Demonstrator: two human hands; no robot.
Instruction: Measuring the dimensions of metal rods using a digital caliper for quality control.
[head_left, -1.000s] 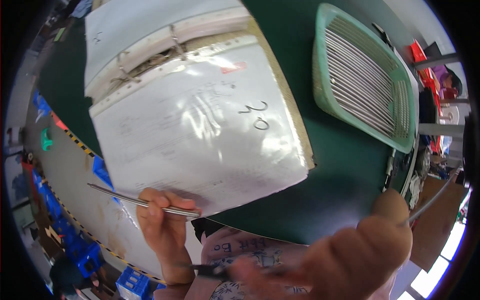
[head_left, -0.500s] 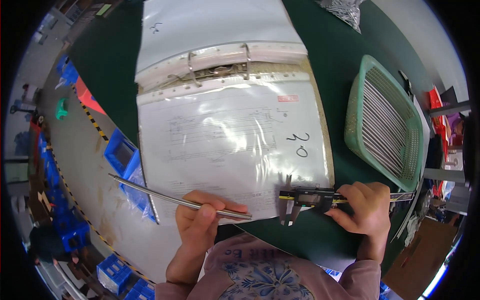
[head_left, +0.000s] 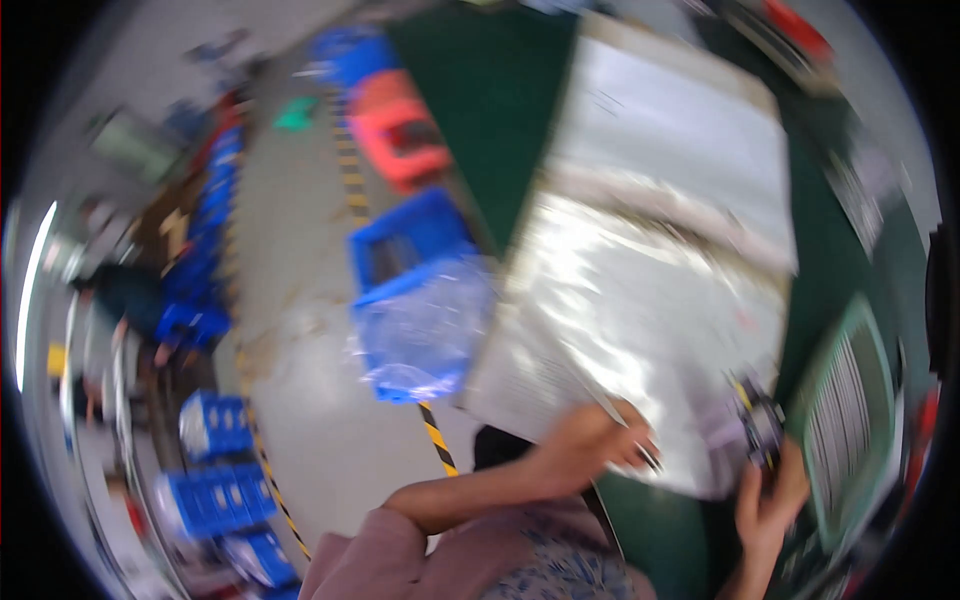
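Note:
Closed around a thin metal rod (head_left: 606,400), my left hand (head_left: 598,438) is above the lower part of an open ring binder (head_left: 650,340). The rod slants across the binder's plastic-sleeved page, its near end sticking out past my fingers. My right hand (head_left: 775,500) grips a digital caliper (head_left: 762,425) at the binder's near right corner, with the jaws pointing up and left over the page. Motion blur hides whether the jaws are apart. Just right of that hand, a green plastic basket (head_left: 838,518) contains several metal rods (head_left: 840,425) lying side by side.
The binder rests on a dark green tabletop (head_left: 475,100). Left of the table are a blue bin (head_left: 418,225) with clear plastic wrap (head_left: 425,325) and a red bin (head_left: 395,125). Blue crates (head_left: 218,500) stand farther left on the floor, along striped tape.
My view has swung left, so the binder and basket appear farther right and tilted, and more floor shows. Both hands keep hold of the rod and the caliper.

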